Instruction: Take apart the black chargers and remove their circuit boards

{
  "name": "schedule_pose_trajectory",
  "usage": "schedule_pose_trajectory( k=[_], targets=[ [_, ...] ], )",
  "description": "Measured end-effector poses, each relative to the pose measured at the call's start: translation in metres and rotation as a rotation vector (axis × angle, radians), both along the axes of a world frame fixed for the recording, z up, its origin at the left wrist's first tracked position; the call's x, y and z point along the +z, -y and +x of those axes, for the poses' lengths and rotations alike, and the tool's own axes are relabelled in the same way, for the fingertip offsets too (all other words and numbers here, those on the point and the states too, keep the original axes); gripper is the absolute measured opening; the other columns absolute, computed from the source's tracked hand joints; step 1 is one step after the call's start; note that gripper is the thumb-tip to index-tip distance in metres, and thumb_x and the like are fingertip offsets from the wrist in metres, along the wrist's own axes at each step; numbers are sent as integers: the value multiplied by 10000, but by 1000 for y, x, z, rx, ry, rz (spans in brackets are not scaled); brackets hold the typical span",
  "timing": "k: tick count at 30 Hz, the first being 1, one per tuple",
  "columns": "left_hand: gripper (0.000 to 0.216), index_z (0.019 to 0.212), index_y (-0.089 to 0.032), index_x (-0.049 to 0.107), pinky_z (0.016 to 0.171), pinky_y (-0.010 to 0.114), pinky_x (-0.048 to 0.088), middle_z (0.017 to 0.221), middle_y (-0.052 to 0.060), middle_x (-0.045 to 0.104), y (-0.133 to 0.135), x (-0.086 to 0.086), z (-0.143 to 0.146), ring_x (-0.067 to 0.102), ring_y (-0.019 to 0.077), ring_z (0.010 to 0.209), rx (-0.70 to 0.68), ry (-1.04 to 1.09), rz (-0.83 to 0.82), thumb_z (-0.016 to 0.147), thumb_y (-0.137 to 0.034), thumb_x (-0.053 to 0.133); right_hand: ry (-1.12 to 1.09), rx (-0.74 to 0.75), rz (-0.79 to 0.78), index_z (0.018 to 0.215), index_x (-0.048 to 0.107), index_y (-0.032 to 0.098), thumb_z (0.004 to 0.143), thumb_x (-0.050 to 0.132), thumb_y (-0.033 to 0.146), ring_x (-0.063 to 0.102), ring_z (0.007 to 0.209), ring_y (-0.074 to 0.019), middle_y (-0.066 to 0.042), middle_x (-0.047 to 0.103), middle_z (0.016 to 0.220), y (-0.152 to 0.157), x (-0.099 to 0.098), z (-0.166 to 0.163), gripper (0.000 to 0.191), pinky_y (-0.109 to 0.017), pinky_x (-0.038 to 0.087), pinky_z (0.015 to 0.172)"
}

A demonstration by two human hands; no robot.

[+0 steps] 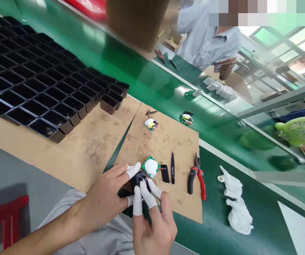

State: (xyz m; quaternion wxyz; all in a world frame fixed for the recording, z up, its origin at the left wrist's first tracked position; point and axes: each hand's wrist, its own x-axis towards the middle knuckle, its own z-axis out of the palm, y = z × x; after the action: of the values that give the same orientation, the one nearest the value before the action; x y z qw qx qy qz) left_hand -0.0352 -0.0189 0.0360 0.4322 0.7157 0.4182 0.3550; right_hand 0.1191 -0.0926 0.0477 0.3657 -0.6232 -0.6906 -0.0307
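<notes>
My left hand (112,187), with white finger cots on thumb and forefinger, grips the left side of a small black plastic housing (136,178). From the right, the cotted fingers of my right hand (154,216) close on the same housing; what lies between their tips is hidden. Just beyond it, a green circuit board (150,166) with a round white pad lies on the cardboard, and red wires run from it to a small black rectangular part (165,173). Black tweezers (173,168) and red-and-black pliers (197,177) rest farther right.
Rows of open black housings (35,85) fill the left of the cardboard (96,148). Two small circuit assemblies, one on the cardboard (151,124) and one on the green bench (187,117), sit farther back. White gloves (237,205) lie at right. A co-worker (208,39) sits opposite.
</notes>
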Motion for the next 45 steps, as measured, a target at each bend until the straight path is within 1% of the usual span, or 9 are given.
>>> schedule_pose_trajectory(
  k=[3, 8, 13, 19, 28, 32, 36, 41, 45],
  targets=[
    [347, 1067, -216, 675, 848, 350, 625, 997, 31, 705, 5, -4, 1, 705, 237, 941, 27, -44, 121, 817, -3, 563, 135, 2, -7, 1325, 812, 190, 1147, 673, 258, 846, 1005, -269, -163, 760, 1245, 3, 1, 4, 236, -333, 684, 720],
    [224, 912, -244, 559, 719, 335, 595, 887, 23, 663, 10, -7, 5, 670, 230, 809, 153, -83, 300, 821, -39, 560, 205, 176, 28, 1456, 752, 145, 1108, 661, 91, 811, 1246, -331, -192, 757, 1314, -1, 1, 16, 364, -401, 716, 934],
    [343, 957, -252, 564, 736, 306, 629, 900, 4, 694, 9, -6, 9, 720, 213, 821, 241, -112, 295, 727, 2, 577, 154, 265, 61, 1507, 699, 94, 1085, 663, 31, 776, 1260, -363, -193, 767, 1202, -11, -5, 22, 429, -491, 700, 979],
    [340, 932, -255, 577, 721, 304, 628, 880, 0, 713, 10, -6, 11, 741, 213, 804, 269, -92, 284, 703, -7, 616, 114, 209, 59, 1391, 761, 153, 1094, 668, 60, 805, 1120, -314, -181, 754, 1198, -11, -10, 17, 325, -420, 710, 839],
    [329, 915, -248, 586, 701, 324, 630, 886, 16, 731, 11, -13, 12, 751, 229, 799, 265, -141, 282, 685, -13, 590, 188, 264, 116, 1668, 599, 182, 1079, 636, 8, 782, 1265, -367, -210, 715, 1301, -11, -22, 27, 615, -494, 750, 921],
    [282, 914, -241, 600, 648, 329, 622, 831, 14, 714, 12, 1, 11, 726, 223, 715, 331, -97, 317, 725, -32, 599, 173, 299, 172, 1728, 533, 191, 1061, 636, -19, 782, 1274, -374, -202, 731, 1284, -12, -11, 27, 706, -513, 760, 945],
    [307, 994, -231, 638, 786, 347, 677, 908, 42, 743, 14, 15, 10, 778, 247, 857, 326, -80, 374, 768, -25, 615, 73, 283, 244, 1645, 638, 200, 1017, 727, -7, 785, 1269, -391, -173, 766, 1236, -13, -4, 26, 666, -533, 763, 942],
    [449, 1071, -224, 662, 767, 340, 688, 996, 42, 776, 8, -5, 11, 794, 244, 873, 270, -186, 269, 693, 12, 609, 160, 351, 112, 1548, 688, 102, 1072, 630, -6, 774, 1253, -372, -208, 764, 1211, -20, -18, 33, 492, -509, 750, 940],
    [492, 1173, -223, 676, 827, 348, 686, 1048, 41, 775, 5, -13, 12, 794, 241, 934, 235, -164, 228, 740, 5, 629, 143, 344, 100, 1500, 724, 137, 1082, 615, 4, 777, 1272, -343, -187, 763, 1222, -22, -20, 36, 453, -476, 744, 981]
  ],
)
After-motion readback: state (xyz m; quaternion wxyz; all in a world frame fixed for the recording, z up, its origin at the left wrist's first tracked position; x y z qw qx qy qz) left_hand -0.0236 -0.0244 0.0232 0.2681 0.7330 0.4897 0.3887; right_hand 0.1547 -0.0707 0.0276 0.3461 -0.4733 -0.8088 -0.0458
